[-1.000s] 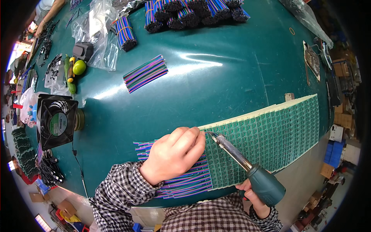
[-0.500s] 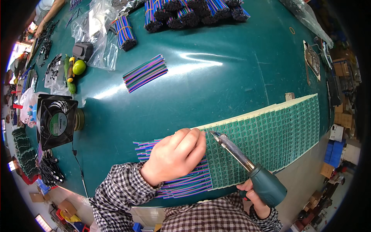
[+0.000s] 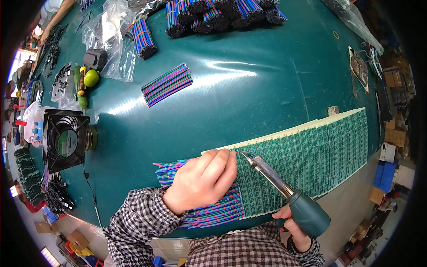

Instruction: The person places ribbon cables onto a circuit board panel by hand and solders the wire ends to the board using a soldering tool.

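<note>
My left hand [image 3: 202,182] is closed in a pinch at the upper left part of a green circuit board panel [image 3: 302,158]; what its fingertips hold is hidden. It rests over a row of thin multicoloured wires [image 3: 215,211] that lie along the panel's left side. My right hand [image 3: 291,227] grips the dark green handle of a soldering iron [image 3: 307,211]. The iron points up and left, its tip just right of my left fingertips, over the panel. Whether the tip touches the board I cannot tell.
A loose bunch of wires [image 3: 167,84] lies mid-table, with banded wire bundles [image 3: 213,15] at the far edge. A black fan [image 3: 66,140] stands at left, near a screwdriver [image 3: 81,80], a green round fruit [image 3: 91,78] and plastic bags [image 3: 120,58]. Another person's arm [image 3: 58,18] shows far left.
My left hand's knuckles have shifted slightly, and more of the panel's pale upper edge shows above them. The soldering iron and my right hand look almost unmoved.
</note>
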`<state>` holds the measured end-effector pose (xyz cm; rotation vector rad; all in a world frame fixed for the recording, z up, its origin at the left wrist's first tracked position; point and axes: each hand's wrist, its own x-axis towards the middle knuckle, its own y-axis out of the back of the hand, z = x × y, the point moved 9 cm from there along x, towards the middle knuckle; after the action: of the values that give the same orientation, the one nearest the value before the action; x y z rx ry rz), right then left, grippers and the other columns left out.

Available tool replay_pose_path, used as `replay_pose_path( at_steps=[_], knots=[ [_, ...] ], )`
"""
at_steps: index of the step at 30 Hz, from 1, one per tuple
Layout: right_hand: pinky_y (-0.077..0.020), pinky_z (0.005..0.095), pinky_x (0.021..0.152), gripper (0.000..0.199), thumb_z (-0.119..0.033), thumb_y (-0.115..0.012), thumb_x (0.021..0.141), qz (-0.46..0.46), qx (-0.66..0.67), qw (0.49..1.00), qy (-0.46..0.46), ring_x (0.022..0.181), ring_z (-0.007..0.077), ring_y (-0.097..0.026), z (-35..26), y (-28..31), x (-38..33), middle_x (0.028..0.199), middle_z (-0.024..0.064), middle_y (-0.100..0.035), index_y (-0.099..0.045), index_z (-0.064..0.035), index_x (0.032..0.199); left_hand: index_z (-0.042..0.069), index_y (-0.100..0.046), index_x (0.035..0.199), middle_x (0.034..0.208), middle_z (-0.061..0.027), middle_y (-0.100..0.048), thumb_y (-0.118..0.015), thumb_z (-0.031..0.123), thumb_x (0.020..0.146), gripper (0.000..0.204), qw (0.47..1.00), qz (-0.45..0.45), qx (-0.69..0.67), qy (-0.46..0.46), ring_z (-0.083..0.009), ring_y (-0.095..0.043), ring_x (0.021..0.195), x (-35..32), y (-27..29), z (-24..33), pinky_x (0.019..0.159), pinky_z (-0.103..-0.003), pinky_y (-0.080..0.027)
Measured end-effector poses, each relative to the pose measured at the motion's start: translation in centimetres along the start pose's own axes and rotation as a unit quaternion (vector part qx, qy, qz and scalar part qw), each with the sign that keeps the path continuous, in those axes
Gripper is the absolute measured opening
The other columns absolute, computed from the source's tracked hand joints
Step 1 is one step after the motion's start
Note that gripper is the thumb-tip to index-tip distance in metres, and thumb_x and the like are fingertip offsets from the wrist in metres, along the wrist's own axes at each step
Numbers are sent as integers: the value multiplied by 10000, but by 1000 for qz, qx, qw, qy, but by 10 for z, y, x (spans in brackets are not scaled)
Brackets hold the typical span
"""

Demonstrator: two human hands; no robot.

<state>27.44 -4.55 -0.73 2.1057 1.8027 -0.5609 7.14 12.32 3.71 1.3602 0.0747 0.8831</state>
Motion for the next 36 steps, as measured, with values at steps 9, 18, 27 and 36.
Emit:
replay_pose_path(
  at_steps=[9,18,27,36],
  knots=[
    [-599,479,931,371,-278,-756,963,7,8,1000,-1,966,280,-670,-1,-4,1,985,152,-624,-596,40,1064,-49,-742,1084,1036,-135,-690,-726,34,778,317,1000,12,5,6,-244,-715,872,-3,0,1,720,-315,-601],
    [-615,485,918,377,-268,-783,938,8,7,1000,7,926,263,-664,-3,-5,3,941,131,-609,-602,44,1048,-37,-750,1086,1034,-122,-694,-708,37,793,305,999,5,46,-6,-223,-711,865,-2,0,6,711,-300,-587],
    [-616,492,918,370,-262,-782,937,-6,-3,1000,-5,919,248,-649,3,-3,2,928,123,-606,-601,37,1059,-42,-749,1076,1027,-126,-690,-722,32,785,302,999,8,34,-1,-228,-710,872,-1,-1,5,708,-299,-584],
    [-615,502,926,373,-253,-764,953,4,9,1000,15,930,248,-640,6,-1,-2,945,123,-604,-588,32,1120,-37,-745,1091,1028,-122,-688,-714,37,786,315,999,4,32,0,-229,-709,878,-3,0,5,698,-293,-575]
  ],
)
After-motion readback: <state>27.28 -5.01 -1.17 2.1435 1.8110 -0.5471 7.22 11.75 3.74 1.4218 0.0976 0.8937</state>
